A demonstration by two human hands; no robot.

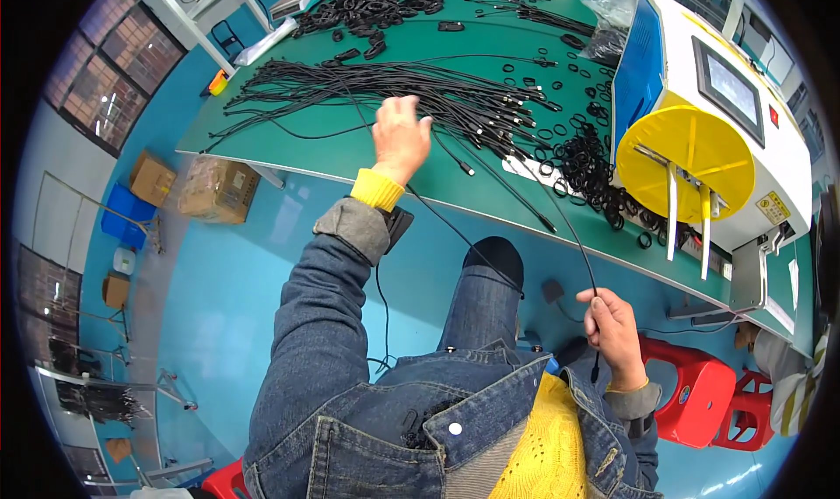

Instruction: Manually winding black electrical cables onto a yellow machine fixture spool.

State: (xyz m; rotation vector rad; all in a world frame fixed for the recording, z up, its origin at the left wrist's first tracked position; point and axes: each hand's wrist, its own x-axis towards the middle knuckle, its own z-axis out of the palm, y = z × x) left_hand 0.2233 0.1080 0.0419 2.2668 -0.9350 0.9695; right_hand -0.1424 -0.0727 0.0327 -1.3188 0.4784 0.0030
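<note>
My left hand point(400, 137) reaches out over the green table point(289, 144) and its fingers rest on a spread bundle of thin black cables point(367, 83). Down beside my lap, my right hand point(614, 326) is closed around one black cable point(573, 236), which runs up from my fist to the table edge and the bundle. The cable's lower end hangs below my fist. Whether my left fingers pinch a cable or only touch the pile is hidden by the hand itself.
A white and blue machine point(726, 105) with a yellow winding disc point(687, 153) stands at the table's right. Black coiled rings point(586, 162) lie in front of it, more coils point(367, 4) at the far edge. Red stools point(696, 394) stand at my right, cardboard boxes point(214, 188) on the floor at left.
</note>
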